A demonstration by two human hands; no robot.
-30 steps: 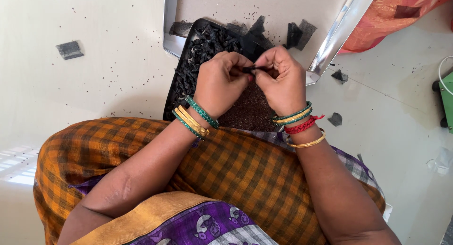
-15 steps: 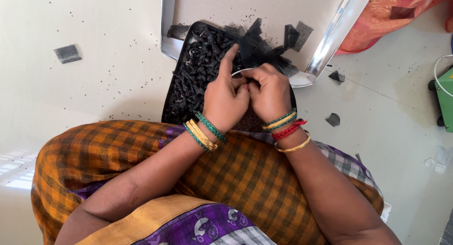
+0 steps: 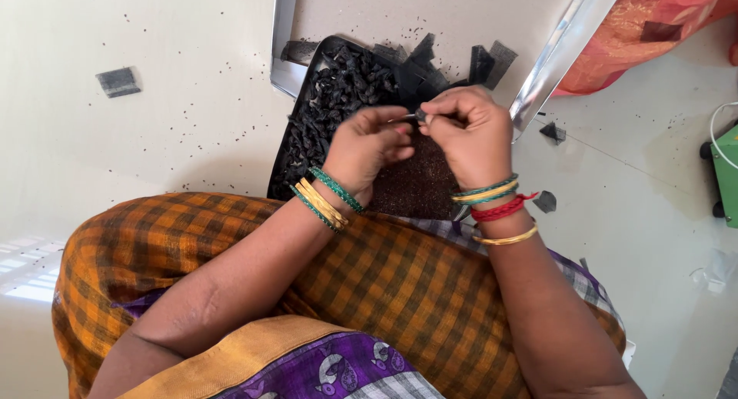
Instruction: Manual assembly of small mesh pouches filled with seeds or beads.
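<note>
A small dark piece (image 3: 420,117) is pinched between the fingertips of the two hands, which are brought together above a black tray (image 3: 286,149). The piece lies directly between them, at the meeting point of the fingers, so neither hand is clearly nearer; it is too small for its long axis to be told. The left hand (image 3: 370,147) is curled, its fingers bent in toward the piece and closed on it from the left. The right hand (image 3: 467,134) is clenched more tightly, its fingertips gripping the same piece from the right. Both hands are held over the tray's near half, where a layer of fine dark seeds (image 3: 419,187) is spread, while a heap of black pods (image 3: 334,88) lies on the far half, beyond and to the left of the hands. The tray rests on the pale floor (image 3: 154,137), partly against the checked orange cloth (image 3: 369,276) over the person's lap.
</note>
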